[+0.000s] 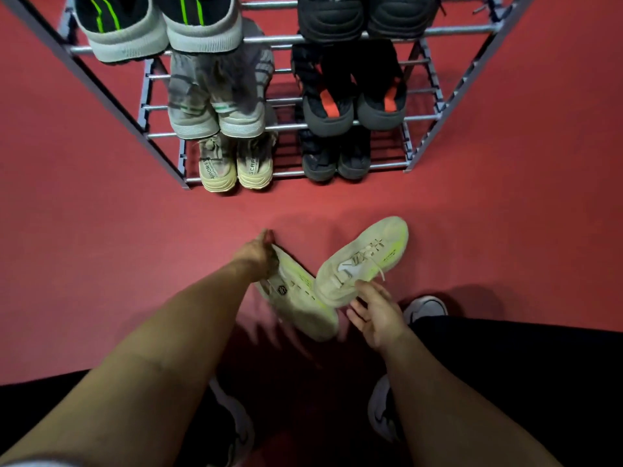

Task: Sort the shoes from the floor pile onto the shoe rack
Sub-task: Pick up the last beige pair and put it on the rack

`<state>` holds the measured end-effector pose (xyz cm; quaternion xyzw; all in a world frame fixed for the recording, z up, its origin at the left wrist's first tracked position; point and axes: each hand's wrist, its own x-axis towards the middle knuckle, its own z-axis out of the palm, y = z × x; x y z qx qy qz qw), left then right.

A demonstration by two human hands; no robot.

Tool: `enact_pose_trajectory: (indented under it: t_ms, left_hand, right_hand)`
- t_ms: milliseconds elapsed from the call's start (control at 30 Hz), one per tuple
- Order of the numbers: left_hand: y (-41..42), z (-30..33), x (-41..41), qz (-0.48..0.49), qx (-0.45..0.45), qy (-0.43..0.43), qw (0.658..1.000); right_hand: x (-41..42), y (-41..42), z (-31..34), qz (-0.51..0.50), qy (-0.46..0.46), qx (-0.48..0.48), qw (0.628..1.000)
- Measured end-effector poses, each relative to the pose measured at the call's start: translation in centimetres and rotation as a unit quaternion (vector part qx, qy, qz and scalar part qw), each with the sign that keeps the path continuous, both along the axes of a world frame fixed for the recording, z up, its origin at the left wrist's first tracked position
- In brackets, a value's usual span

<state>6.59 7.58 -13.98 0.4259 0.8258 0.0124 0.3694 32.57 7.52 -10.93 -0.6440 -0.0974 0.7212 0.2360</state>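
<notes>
A red floor (101, 214) fills most of the view. On it stands a metal shoe rack (455, 30) with tiers of bars; its top and sides run out of frame. Three tiers show shoes: black sneakers with green stripes (158, 25) and a black pair (364, 18) above, both cut off by the top edge; grey sneakers (215, 106) and black shoes with orange heels (354, 106) in the middle, the grey pair smeared and hard to read; cream sneakers (234, 166) and dark shoes (337, 156) lowest.

Nearer, two pale sneakers with yellow-green trim lie before the rack. The left pale sneaker (300, 298) is motion-blurred and seems raised off the floor; the left hand (258, 252) pinches its heel end, fingers closed around it. The right pale sneaker (364, 261) points away to the right; the right hand (377, 313) touches its heel with fingers spread, not clasping.

Dark trousers and the person's own shoes are partly hidden by the forearms.
</notes>
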Motion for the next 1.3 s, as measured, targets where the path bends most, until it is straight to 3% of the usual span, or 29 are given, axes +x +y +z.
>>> enact_pose_trajectory:
  t_ms: [167, 333, 533, 667, 733, 933, 1300]
  left_hand:
    - [-0.5, -0.7, -0.8, 0.068, -0.019, -0.011, 0.997]
    - [-2.1, 1.7, -2.5, 0.066, -0.039, -0.104, 0.992]
    - [-1.7, 12.0, -3.7, 0.093, 0.047, -0.049, 0.993]
    - [-4.0, 20.5, -5.2, 0.109, 0.118, -0.008, 0.987]
    - [-5.6, 24.1, -5.7, 0.146, 0.146, -0.030, 0.978]
    - [-11.3, 33.3, -5.9, 0.284, 0.180, -0.184, 0.924]
    - [-17.8, 41.4, -4.3, 0.414, 0.332, -0.312, 0.788]
  right_hand:
    - [0.2, 0.4, 0.0, -0.027, -0.018, -0.002, 0.999]
    - [-0.3, 0.7, 1.1, -0.045, 0.015, -0.008, 0.999]
    - [-2.8, 1.0, 6.1, -0.058, -0.029, 0.021, 0.998]
    - [-4.3, 0.4, 10.5, 0.019, -0.041, 0.078, 0.996]
    - [-5.2, 0.4, 12.5, 0.067, -0.041, 0.113, 0.990]
    - [-7.9, 0.1, 20.7, 0.184, -0.021, 0.211, 0.960]
    - [-5.4, 1.1, 33.1, 0.233, -0.001, 0.340, 0.911]
